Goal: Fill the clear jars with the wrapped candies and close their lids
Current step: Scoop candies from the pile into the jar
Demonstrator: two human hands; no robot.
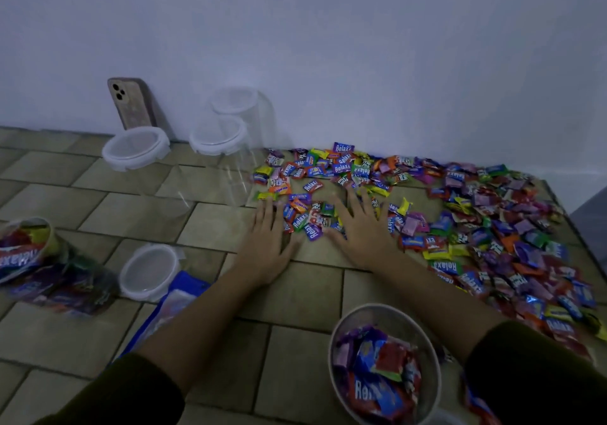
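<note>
Wrapped candies (486, 227) in many colours lie spread over the tiled surface from the middle to the far right. My left hand (266, 237) and my right hand (359, 227) lie flat and open on the tiles, fingers apart, with a small heap of candies (308, 216) between them. An open clear jar (384, 362) near the bottom holds several candies. Three clear jars with white lids stand at the back: one at the left (136, 148), one in the middle (218, 137), one behind it (235, 99). A loose white lid (149, 272) lies at the left.
A phone (131, 103) leans against the white wall at the back. Opened candy bags (39, 260) lie at the far left, and a blue bag (174, 300) sits under my left forearm. The tiled surface ends at an edge (571, 214) on the right.
</note>
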